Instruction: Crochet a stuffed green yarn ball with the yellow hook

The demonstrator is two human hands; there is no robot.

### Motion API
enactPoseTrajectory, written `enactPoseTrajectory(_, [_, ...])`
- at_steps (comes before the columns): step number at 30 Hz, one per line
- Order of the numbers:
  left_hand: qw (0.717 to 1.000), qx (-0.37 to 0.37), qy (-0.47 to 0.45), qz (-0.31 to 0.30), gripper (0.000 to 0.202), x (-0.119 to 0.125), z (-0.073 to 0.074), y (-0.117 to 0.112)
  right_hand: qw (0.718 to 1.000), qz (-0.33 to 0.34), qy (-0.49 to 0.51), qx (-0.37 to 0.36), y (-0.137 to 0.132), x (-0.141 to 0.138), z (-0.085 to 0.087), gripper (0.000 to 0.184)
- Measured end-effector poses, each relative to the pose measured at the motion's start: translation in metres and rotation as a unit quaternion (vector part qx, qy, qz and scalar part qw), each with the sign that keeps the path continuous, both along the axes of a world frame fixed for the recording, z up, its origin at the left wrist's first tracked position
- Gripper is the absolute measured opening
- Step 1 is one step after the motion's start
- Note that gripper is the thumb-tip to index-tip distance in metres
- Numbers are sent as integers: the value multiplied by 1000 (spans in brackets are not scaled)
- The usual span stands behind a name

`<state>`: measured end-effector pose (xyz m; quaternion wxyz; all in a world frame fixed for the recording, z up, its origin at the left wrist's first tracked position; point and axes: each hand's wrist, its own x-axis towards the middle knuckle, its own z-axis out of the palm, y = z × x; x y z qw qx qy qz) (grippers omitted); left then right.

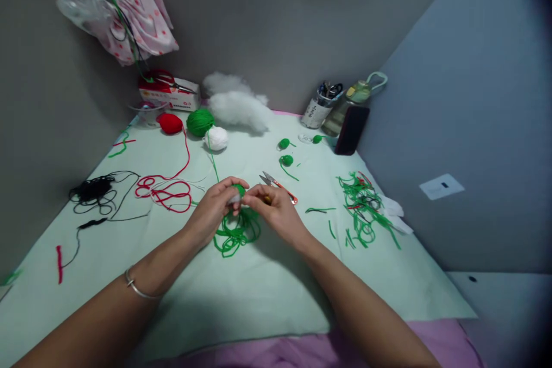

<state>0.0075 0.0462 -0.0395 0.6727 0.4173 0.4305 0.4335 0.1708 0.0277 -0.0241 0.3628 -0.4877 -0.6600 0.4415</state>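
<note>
My left hand is closed around a small green crocheted piece, with a whitish bit showing below it. Fingertips pinched, my right hand meets the piece from the right. A yellowish slim tool, mostly hidden by the fingers, shows in that hand; its tip is out of sight. Loose green yarn lies in loops beneath both hands. From the green yarn ball a strand runs toward my left hand. Small thread snips with orange handles rest just beyond my right hand.
Behind stand a white yarn ball, a red yarn ball, white stuffing and a box with red scissors. Black yarn lies left. Green scraps, a phone, a bottle and a pen cup are right.
</note>
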Motion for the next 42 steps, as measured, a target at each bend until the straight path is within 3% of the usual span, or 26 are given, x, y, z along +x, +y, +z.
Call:
enactPoseTrajectory(2, [1000, 5, -4, 1, 18, -3, 2, -1, 999, -17, -2, 27, 6, 8, 0, 28])
enactPoseTrajectory(7, [999, 41, 3, 30, 21, -6, 0, 0, 978, -78, -73, 178, 12, 18, 0, 34])
enactPoseTrajectory(11, [997, 59, 16, 36, 25, -5, -2, 0, 969, -95, -59, 219, 7, 18, 7, 40])
enactPoseTrajectory(13, [997, 60, 22, 34, 25, -4, -3, 0, 980, -75, -9, 185, 3, 17, 11, 43])
enactPoseTrajectory(16, [997, 64, 18, 34, 19, -3, -4, -2, 994, -7, 107, 37, 2, 16, 11, 50])
enactPoseTrajectory(18, [997, 71, 10, 36, 16, -2, -4, -3, 990, -4, 138, -28, 3, 15, 8, 50])
enactPoseTrajectory(21, [995, 81, -2, 51, 15, -1, -6, -4, 996, -55, 65, 21, 6, 14, 4, 37])
enactPoseTrajectory(23, [995, 85, -5, 60, 16, -1, -8, -5, 998, -38, -10, 54, 7, 13, 3, 30])
enactPoseTrajectory(26, [995, 88, -5, 47, 18, 2, -11, -6, 997, 7, -76, 34, 7, 10, 1, 29])
enactPoseTrajectory(33, [996, 88, 13, -27, 34, 2, -2, -9, 997, -70, 6, -19, 7, 7, 1, 31])
enactPoseTrajectory(36, [993, 97, 37, -50, 37, -1, 5, -10, 997, -67, 3, -23, 7, 10, 7, 28])
enactPoseTrajectory(42, [992, 94, 79, 1, 15, 5, -1, -5, 998, -22, -60, -7, -6, 1, 13, 21])
